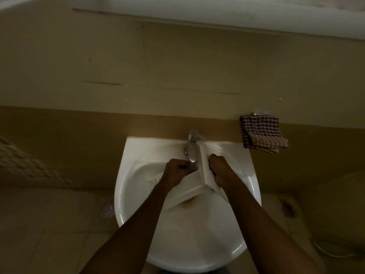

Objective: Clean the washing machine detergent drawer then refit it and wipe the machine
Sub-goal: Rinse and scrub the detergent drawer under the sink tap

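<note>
The white detergent drawer [204,171] lies tilted inside the white sink [189,234], just under the chrome tap [192,149]. My right hand [217,167] grips the drawer along its right side, where dark grime shows on the edge. My left hand [175,171] is closed over the drawer's left part, right below the tap's spout. I cannot tell whether water is running. A checked cloth [261,133] hangs on the wall to the right of the sink.
The sink is fixed to a tan wall. A round floor drain [107,209] sits in the tiled floor at the left. A dark stain marks the floor at the right [287,207]. The room is dim.
</note>
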